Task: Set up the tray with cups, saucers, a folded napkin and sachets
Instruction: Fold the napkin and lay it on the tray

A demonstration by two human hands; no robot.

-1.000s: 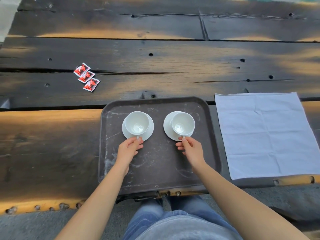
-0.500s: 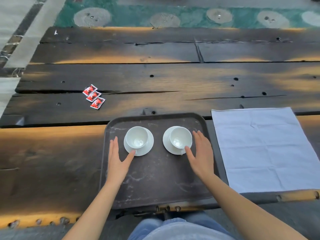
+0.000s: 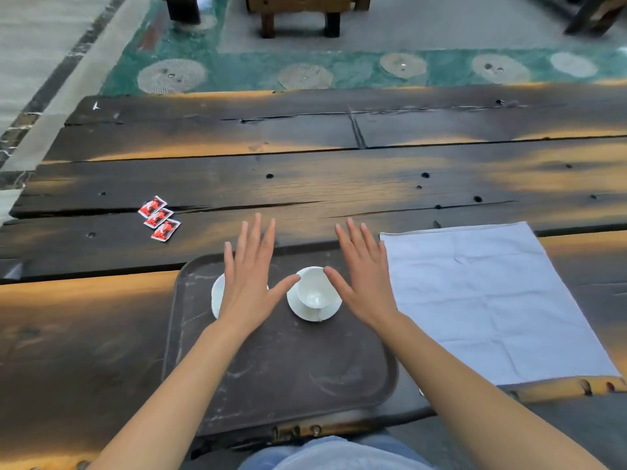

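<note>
Far left on the dark plank table, 3 red-&-white sachets lie in a short diagonal row, edges overlapping, well apart from the tray & not on it. The tray is dark brown, scuffed, rect. w/ rounded corners, at the near edge of the table in front of the person. On its far half, only the left rim of the left saucer, white, shows. The rest, & whatever sits on it, is hidden under the left hand. That hand is palm down over it, grip wide: fingers straight & fanned, pointing away, thumb stretched twd the cup, holding nothing. Can't tell if the thumb tip touches the rim. The cup is white, upright, empty, on the right saucer, handle twd the person, btw the two hands. The right hand is likewise palm down, grip wide, fingers straight & spread, thumb tip at the cup's right rim, contact unclear, nothing held. Fingertips of both hands reach past the tray's far rim. Right of the tray, the white napkin lies flat & unfolded on the table, crease lines visible, left edge just beside the tray's right rim. Beyond the table: a green patterned rug & the legs of a wooden stool.
</note>
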